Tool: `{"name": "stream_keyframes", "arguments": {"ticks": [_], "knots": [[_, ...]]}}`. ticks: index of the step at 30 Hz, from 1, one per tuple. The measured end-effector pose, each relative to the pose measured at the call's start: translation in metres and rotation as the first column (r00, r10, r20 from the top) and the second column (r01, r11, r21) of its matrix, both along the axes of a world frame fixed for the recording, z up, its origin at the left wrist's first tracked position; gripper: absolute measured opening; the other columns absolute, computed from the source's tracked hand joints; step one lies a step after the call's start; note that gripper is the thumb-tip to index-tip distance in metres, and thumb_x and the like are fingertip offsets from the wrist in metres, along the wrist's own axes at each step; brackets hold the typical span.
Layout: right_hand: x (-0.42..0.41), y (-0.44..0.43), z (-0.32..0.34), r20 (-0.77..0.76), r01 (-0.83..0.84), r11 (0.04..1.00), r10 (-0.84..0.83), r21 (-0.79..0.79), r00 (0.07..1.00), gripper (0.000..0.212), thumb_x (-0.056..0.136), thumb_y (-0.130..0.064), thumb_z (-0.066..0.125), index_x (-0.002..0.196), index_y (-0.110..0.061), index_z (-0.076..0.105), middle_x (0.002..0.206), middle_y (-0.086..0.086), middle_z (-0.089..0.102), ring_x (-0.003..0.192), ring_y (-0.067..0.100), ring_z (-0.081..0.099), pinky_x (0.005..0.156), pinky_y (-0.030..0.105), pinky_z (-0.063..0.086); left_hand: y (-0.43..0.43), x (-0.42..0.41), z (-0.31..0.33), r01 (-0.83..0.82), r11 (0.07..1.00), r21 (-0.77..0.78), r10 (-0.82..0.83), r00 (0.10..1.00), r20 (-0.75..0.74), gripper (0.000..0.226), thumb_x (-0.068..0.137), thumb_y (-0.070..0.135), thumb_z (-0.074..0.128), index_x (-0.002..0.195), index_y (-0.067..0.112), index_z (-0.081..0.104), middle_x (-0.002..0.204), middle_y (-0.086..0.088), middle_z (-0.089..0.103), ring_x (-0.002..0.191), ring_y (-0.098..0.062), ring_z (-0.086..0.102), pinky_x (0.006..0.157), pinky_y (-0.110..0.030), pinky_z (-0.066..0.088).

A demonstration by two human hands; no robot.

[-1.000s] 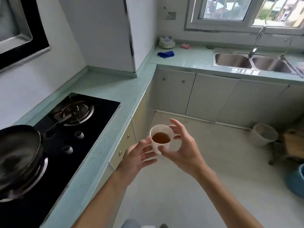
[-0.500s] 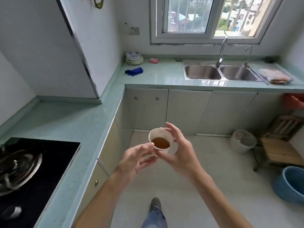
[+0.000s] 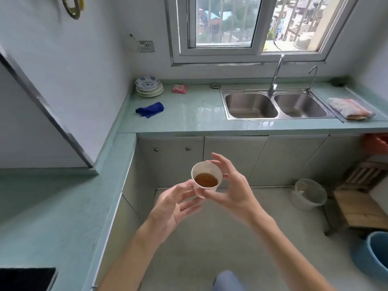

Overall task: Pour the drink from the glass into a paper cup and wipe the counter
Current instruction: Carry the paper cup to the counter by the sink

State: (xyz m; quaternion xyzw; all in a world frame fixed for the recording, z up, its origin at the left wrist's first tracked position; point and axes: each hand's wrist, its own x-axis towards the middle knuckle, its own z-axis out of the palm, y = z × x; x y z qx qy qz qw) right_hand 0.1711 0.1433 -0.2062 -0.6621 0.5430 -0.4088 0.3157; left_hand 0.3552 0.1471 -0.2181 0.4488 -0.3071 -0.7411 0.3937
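A white paper cup [image 3: 204, 168] with brown drink in it is held upright over the floor, in front of the cabinets. My right hand [image 3: 231, 185] grips the cup from the right, thumb and fingers curled round its wall. My left hand [image 3: 171, 203] touches the cup's lower left side with nearly straight fingertips. A blue cloth [image 3: 150, 109] lies crumpled on the green counter [image 3: 189, 114] at the far left of the sink run. No glass is in view.
A double steel sink [image 3: 275, 105] with a tap sits under the window. Stacked plates [image 3: 149, 86] and a pink rag [image 3: 179, 88] lie at the back. A folded towel [image 3: 349, 108] is right of the sink. White bucket [image 3: 308, 194], wooden stool [image 3: 361, 208] and blue basin [image 3: 375, 255] stand on the floor.
My view has swung right, away from the stove and toward the sink counter, and I have stepped closer. Both hands keep the cup in the same hold.
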Motion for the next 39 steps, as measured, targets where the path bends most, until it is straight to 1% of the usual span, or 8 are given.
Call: {"name": "stream_keyframes", "arguments": {"ticks": [3,12,16,21,24,30,35,39], "knots": [[-0.006,-0.046,-0.01,-0.005,-0.018,1.0,0.018,0.021,1.0,0.089,0.069,-0.035,0.088,0.144,-0.027,0.039,0.129,-0.017,0.059,0.116,0.005,0.058,0.095,0.01,0.042,-0.048,-0.002,-0.009,-0.021,0.997,0.069,0.022,1.0,-0.018,0.027,0.083,0.036,0.068,0.1,0.017,0.077,0.12,-0.022,0.07,0.116,-0.036,0.066,0.106,-0.051,0.047],[-0.036,-0.219,-0.026,-0.001,-0.08,0.996,0.08,0.036,0.997,0.089,0.07,-0.044,0.084,0.143,-0.036,0.036,0.128,-0.024,0.056,0.117,0.001,0.054,0.101,0.023,0.043,-0.212,-0.026,-0.018,-0.056,0.995,0.083,0.054,0.998,0.024,0.047,0.089,0.032,0.068,0.128,0.008,0.059,0.121,-0.024,0.07,0.117,-0.037,0.066,0.104,-0.049,0.048],[-0.051,-0.293,-0.021,-0.013,-0.109,0.993,0.11,0.043,0.994,0.091,0.071,-0.045,0.082,0.146,-0.037,0.031,0.132,-0.021,0.054,0.118,-0.001,0.052,0.104,0.026,0.044,-0.286,-0.043,-0.008,-0.044,0.998,0.041,0.041,0.996,0.075,0.066,0.071,0.04,0.079,0.127,0.01,0.061,0.12,-0.023,0.07,0.115,-0.036,0.067,0.103,-0.05,0.049],[-0.065,-0.369,-0.028,-0.04,-0.146,0.989,0.147,0.03,0.988,0.091,0.074,-0.041,0.083,0.148,-0.029,0.032,0.133,-0.012,0.055,0.117,0.004,0.055,0.103,0.028,0.046,-0.358,-0.062,-0.01,-0.009,1.0,0.02,0.006,0.989,0.148,0.044,0.093,0.036,0.065,0.127,0.008,0.06,0.121,-0.019,0.071,0.115,-0.033,0.067,0.106,-0.052,0.047],[-0.07,-0.402,-0.038,-0.045,-0.143,0.988,0.146,0.058,0.988,0.087,0.075,-0.045,0.08,0.147,-0.03,0.033,0.133,-0.013,0.055,0.12,0.003,0.052,0.103,0.024,0.044,-0.392,-0.067,-0.018,-0.016,0.998,0.057,0.007,0.987,0.161,0.042,0.093,0.032,0.061,0.126,0.006,0.06,0.117,-0.019,0.072,0.11,-0.032,0.069,0.106,-0.052,0.047],[-0.068,-0.466,-0.063,-0.136,-0.145,0.984,0.159,0.104,0.978,0.073,0.079,-0.04,0.077,0.142,-0.03,0.04,0.132,-0.012,0.048,0.115,-0.001,0.048,0.094,0.005,0.037,-0.461,-0.064,-0.042,0.028,0.996,0.079,-0.044,0.977,0.21,0.046,0.092,0.039,0.067,0.129,0.013,0.057,0.118,-0.013,0.074,0.113,-0.027,0.069,0.107,-0.048,0.048],[-0.051,-0.529,-0.084,-0.164,-0.082,0.986,0.105,0.144,0.981,0.077,0.078,-0.042,0.077,0.143,-0.03,0.037,0.13,-0.012,0.048,0.113,0.001,0.05,0.09,0.005,0.038,-0.527,-0.052,-0.067,-0.009,0.994,0.111,-0.015,0.976,0.216,0.055,0.084,0.042,0.073,0.129,0.015,0.058,0.119,-0.009,0.073,0.11,-0.025,0.071,0.105,-0.047,0.05],[-0.029,-0.581,-0.1,-0.228,-0.032,0.982,0.075,0.189,0.971,0.082,0.078,-0.041,0.078,0.145,-0.028,0.034,0.131,-0.009,0.048,0.111,0.002,0.05,0.086,0.002,0.036,-0.583,-0.035,-0.084,-0.029,0.988,0.148,-0.008,0.969,0.246,0.045,0.088,0.041,0.069,0.125,0.017,0.061,0.113,-0.006,0.075,0.109,-0.024,0.071,0.103,-0.046,0.052]]}}
